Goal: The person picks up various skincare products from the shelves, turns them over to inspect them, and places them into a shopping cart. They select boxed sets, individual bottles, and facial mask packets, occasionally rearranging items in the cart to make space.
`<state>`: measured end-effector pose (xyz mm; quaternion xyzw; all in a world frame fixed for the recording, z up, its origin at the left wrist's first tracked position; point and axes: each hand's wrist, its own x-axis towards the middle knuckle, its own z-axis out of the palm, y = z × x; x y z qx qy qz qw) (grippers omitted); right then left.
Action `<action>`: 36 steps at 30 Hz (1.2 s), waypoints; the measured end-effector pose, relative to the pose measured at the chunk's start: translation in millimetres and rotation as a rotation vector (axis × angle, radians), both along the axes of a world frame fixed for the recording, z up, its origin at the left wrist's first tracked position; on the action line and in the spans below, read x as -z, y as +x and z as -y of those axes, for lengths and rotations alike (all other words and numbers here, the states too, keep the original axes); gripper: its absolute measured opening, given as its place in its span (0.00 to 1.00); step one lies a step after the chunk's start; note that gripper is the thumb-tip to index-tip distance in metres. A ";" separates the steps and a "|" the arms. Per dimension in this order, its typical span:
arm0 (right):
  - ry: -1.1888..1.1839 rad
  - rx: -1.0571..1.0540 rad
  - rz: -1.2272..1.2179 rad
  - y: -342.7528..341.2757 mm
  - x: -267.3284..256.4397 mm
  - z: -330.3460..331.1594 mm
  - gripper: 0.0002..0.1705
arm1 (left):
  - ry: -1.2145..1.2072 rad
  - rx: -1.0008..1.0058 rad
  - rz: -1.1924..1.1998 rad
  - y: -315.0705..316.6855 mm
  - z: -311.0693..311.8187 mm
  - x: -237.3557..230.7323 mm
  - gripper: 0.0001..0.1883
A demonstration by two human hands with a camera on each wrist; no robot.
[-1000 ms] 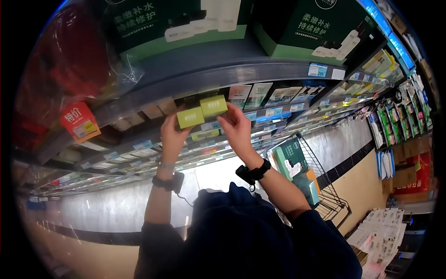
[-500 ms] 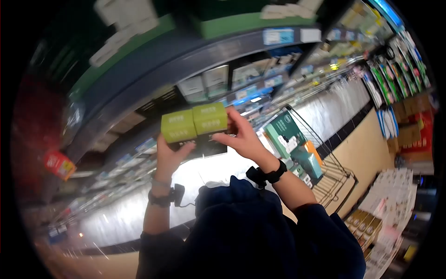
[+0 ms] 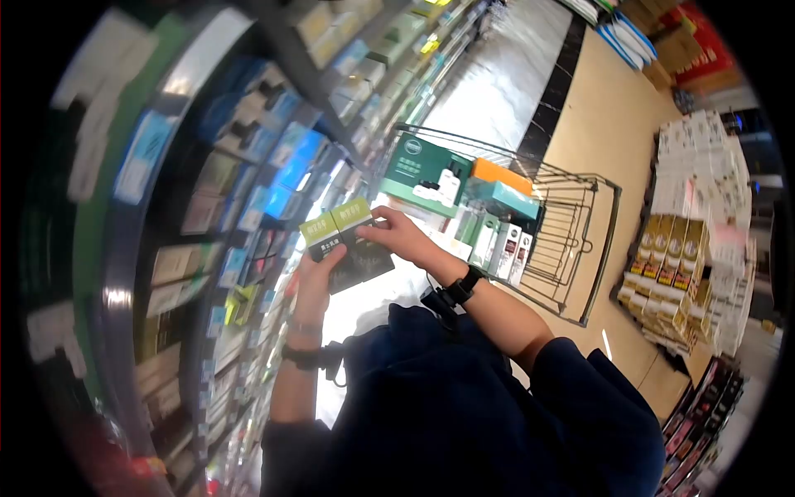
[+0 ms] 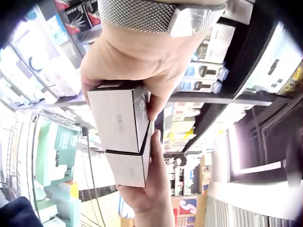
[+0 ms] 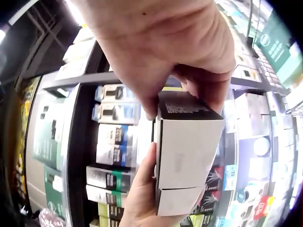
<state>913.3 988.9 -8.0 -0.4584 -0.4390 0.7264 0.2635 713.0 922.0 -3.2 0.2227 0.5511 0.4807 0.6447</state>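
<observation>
Left hand: curled round green-and-black cardboard box;
Right hand: pinches matching box;
Black wire cart: beyond, part-filled

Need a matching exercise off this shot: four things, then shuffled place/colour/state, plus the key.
Things
1. two small boxes
2. shopping cart
3. big box
4. mesh band

Place, colour or state
A. green, inside the cart
B. silver, worn on the left wrist
C. side by side, held by the left hand and right hand
D. wire-sided, several packages loaded in it

Pairs: 1-C, 2-D, 3-A, 4-B
</observation>
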 end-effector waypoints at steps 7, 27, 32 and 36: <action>-0.222 0.206 -0.175 78.9 95.8 -24.9 0.28 | -0.148 0.260 -0.141 71.0 -65.1 65.4 0.22; -0.382 0.709 -0.331 180.1 290.5 -69.5 0.46 | 0.030 0.547 -0.427 179.3 -228.9 264.3 0.26; -0.218 0.821 0.033 135.8 317.6 -120.7 0.44 | 0.087 0.431 -0.776 174.0 -245.0 295.0 0.44; 0.091 0.848 0.645 134.1 323.5 -110.6 0.43 | 0.311 0.518 -1.310 172.1 -228.4 296.6 0.42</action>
